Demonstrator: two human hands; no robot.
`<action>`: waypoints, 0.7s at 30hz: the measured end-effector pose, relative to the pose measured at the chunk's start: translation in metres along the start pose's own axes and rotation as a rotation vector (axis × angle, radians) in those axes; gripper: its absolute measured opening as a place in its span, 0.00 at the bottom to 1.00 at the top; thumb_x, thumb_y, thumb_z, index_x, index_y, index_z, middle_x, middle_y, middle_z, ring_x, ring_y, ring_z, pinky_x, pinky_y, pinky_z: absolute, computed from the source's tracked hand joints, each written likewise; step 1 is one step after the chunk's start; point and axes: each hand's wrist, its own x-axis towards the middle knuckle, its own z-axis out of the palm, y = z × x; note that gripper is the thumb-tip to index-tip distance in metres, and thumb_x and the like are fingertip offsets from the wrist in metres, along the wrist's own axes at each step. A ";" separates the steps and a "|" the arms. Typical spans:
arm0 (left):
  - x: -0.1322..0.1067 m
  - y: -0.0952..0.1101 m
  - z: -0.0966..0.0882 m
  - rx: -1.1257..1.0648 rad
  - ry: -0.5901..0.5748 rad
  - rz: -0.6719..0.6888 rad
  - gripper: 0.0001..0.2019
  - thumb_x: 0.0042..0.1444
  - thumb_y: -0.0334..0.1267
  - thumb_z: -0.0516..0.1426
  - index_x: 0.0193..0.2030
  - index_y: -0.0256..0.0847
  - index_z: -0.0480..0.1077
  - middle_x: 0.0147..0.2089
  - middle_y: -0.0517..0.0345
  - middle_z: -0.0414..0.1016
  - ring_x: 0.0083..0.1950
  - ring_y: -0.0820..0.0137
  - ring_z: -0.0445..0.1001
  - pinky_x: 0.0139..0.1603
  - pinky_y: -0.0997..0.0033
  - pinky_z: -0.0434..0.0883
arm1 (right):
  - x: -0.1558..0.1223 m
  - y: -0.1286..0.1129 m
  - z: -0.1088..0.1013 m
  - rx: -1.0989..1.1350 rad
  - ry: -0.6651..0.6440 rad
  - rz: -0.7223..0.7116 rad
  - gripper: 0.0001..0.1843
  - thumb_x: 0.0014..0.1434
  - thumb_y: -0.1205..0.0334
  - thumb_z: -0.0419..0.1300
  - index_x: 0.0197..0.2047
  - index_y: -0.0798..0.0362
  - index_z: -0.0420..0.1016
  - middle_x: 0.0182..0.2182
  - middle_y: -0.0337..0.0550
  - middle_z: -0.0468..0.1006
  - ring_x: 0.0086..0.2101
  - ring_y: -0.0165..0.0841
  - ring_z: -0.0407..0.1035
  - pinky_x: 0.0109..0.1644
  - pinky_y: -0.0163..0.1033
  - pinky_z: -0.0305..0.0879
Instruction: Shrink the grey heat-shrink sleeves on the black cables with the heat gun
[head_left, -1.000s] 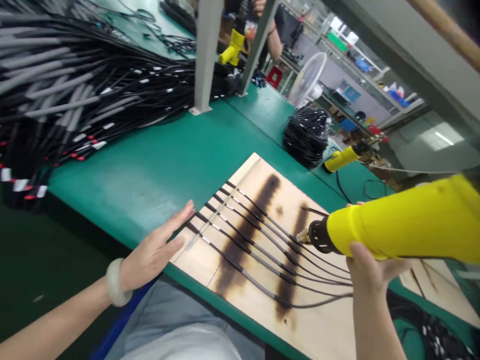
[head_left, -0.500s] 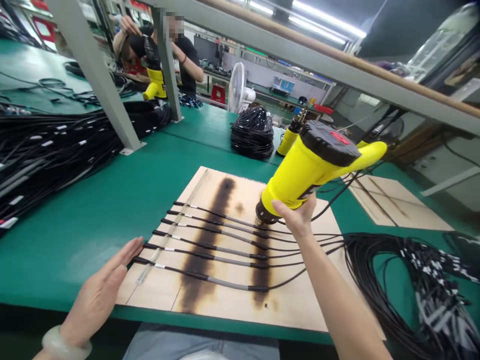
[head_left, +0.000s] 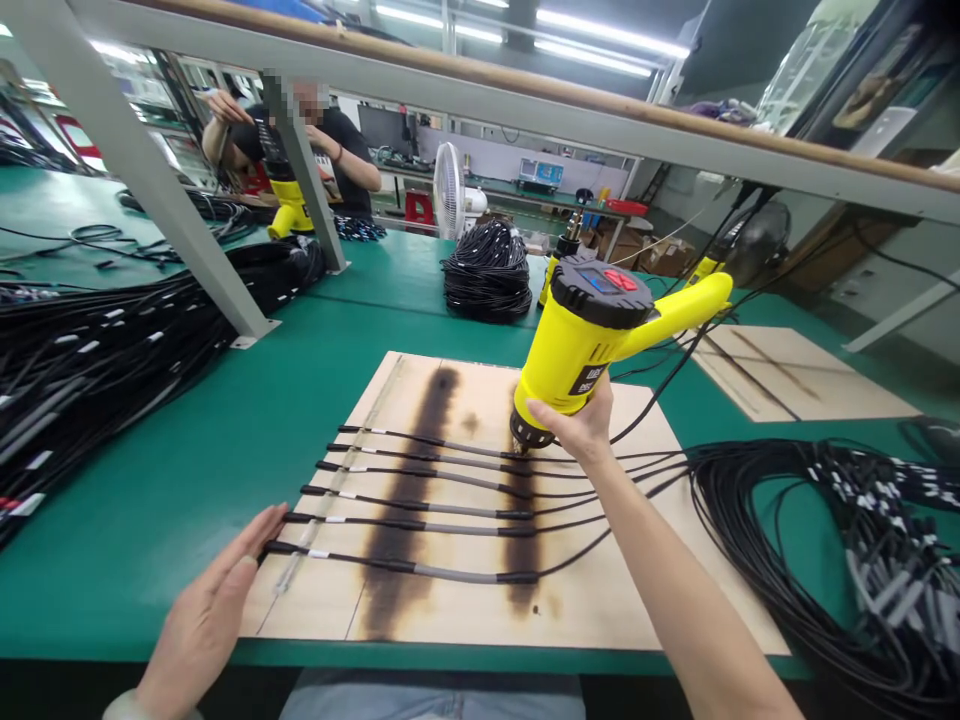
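On the scorched wooden board we have six black cables with grey sleeves side by side. Our right hand wraps around the yellow heat gun, nozzle down at the board's farthest cable. Our left hand, fingers straight and together, is at the board's left edge; we cannot tell whether it touches the cable tips.

Board: before us, on the table.
Cables: side by side across it.
Heat gun: over them, in our right hand.
Left hand: beside our board's left edge.
Coil: behind the board.
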 end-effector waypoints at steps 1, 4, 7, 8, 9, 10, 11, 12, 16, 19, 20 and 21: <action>0.000 0.000 0.000 -0.047 -0.020 -0.037 0.29 0.58 0.58 0.45 0.61 0.46 0.60 0.62 0.61 0.65 0.62 0.65 0.64 0.66 0.62 0.56 | 0.000 0.000 0.002 0.011 0.000 0.002 0.36 0.32 0.61 0.74 0.44 0.51 0.62 0.37 0.43 0.75 0.33 0.36 0.73 0.37 0.42 0.73; 0.000 -0.001 -0.001 -0.115 -0.031 -0.124 0.29 0.57 0.59 0.47 0.61 0.47 0.60 0.62 0.63 0.64 0.64 0.65 0.61 0.68 0.62 0.51 | 0.000 -0.001 0.005 0.024 -0.003 -0.002 0.35 0.32 0.60 0.74 0.42 0.50 0.61 0.36 0.43 0.75 0.34 0.37 0.73 0.36 0.42 0.73; 0.000 -0.001 -0.001 -0.135 -0.035 -0.134 0.29 0.56 0.59 0.47 0.61 0.48 0.61 0.63 0.63 0.64 0.64 0.65 0.61 0.69 0.62 0.51 | -0.001 -0.001 0.001 -0.016 -0.019 0.003 0.35 0.32 0.59 0.73 0.42 0.50 0.61 0.37 0.42 0.75 0.34 0.37 0.73 0.36 0.42 0.73; 0.000 -0.001 -0.001 -0.139 -0.037 -0.128 0.30 0.56 0.60 0.47 0.61 0.48 0.61 0.63 0.63 0.64 0.64 0.65 0.60 0.69 0.62 0.51 | -0.001 0.000 -0.001 -0.041 -0.018 0.010 0.35 0.32 0.59 0.73 0.43 0.50 0.61 0.37 0.42 0.75 0.34 0.37 0.73 0.36 0.43 0.73; -0.001 -0.001 -0.001 -0.140 -0.036 -0.122 0.30 0.56 0.60 0.48 0.61 0.48 0.61 0.63 0.63 0.63 0.64 0.65 0.60 0.69 0.62 0.51 | -0.001 0.000 -0.004 -0.064 -0.011 0.018 0.35 0.32 0.59 0.73 0.43 0.50 0.62 0.36 0.42 0.75 0.34 0.37 0.73 0.36 0.43 0.73; -0.001 -0.001 -0.001 -0.137 -0.035 -0.119 0.30 0.56 0.60 0.48 0.61 0.48 0.60 0.63 0.63 0.63 0.64 0.65 0.60 0.69 0.62 0.51 | 0.000 0.001 -0.006 -0.078 -0.003 0.024 0.35 0.32 0.58 0.73 0.43 0.50 0.62 0.36 0.42 0.75 0.34 0.38 0.73 0.36 0.43 0.73; -0.001 -0.001 -0.001 -0.133 -0.032 -0.119 0.30 0.56 0.60 0.48 0.61 0.48 0.60 0.63 0.63 0.63 0.64 0.65 0.60 0.69 0.62 0.51 | 0.000 0.002 -0.008 -0.083 0.004 0.027 0.35 0.33 0.58 0.73 0.43 0.50 0.62 0.36 0.43 0.76 0.34 0.38 0.73 0.36 0.44 0.72; -0.001 -0.001 -0.001 -0.128 -0.030 -0.119 0.30 0.56 0.60 0.48 0.61 0.47 0.60 0.63 0.63 0.64 0.64 0.65 0.61 0.69 0.62 0.51 | 0.001 0.002 -0.009 -0.081 0.007 0.028 0.35 0.33 0.58 0.73 0.44 0.50 0.63 0.37 0.43 0.76 0.34 0.38 0.73 0.37 0.44 0.72; -0.001 0.001 -0.001 -0.120 -0.028 -0.095 0.31 0.56 0.60 0.47 0.61 0.46 0.61 0.62 0.61 0.64 0.63 0.63 0.61 0.68 0.61 0.52 | 0.002 0.004 -0.009 -0.065 -0.001 0.036 0.36 0.33 0.57 0.73 0.45 0.50 0.63 0.37 0.43 0.76 0.35 0.39 0.73 0.39 0.46 0.72; -0.001 0.003 -0.001 -0.114 -0.030 -0.078 0.30 0.56 0.59 0.47 0.61 0.45 0.60 0.63 0.59 0.64 0.64 0.62 0.61 0.68 0.59 0.52 | 0.001 0.002 -0.008 -0.062 0.010 0.033 0.36 0.32 0.57 0.73 0.45 0.50 0.63 0.36 0.42 0.76 0.33 0.38 0.73 0.37 0.45 0.73; -0.002 0.004 -0.001 -0.107 -0.033 -0.077 0.30 0.57 0.59 0.47 0.61 0.45 0.60 0.63 0.59 0.64 0.64 0.62 0.61 0.68 0.59 0.52 | 0.001 0.002 -0.008 -0.055 0.011 0.034 0.36 0.33 0.57 0.73 0.45 0.50 0.63 0.35 0.42 0.76 0.32 0.37 0.73 0.36 0.44 0.73; -0.002 0.005 -0.001 -0.099 -0.036 -0.078 0.30 0.57 0.59 0.47 0.61 0.45 0.60 0.63 0.59 0.64 0.64 0.62 0.61 0.68 0.59 0.52 | 0.001 0.001 -0.008 -0.047 0.011 0.037 0.36 0.33 0.57 0.73 0.45 0.50 0.64 0.35 0.41 0.76 0.32 0.37 0.73 0.36 0.44 0.73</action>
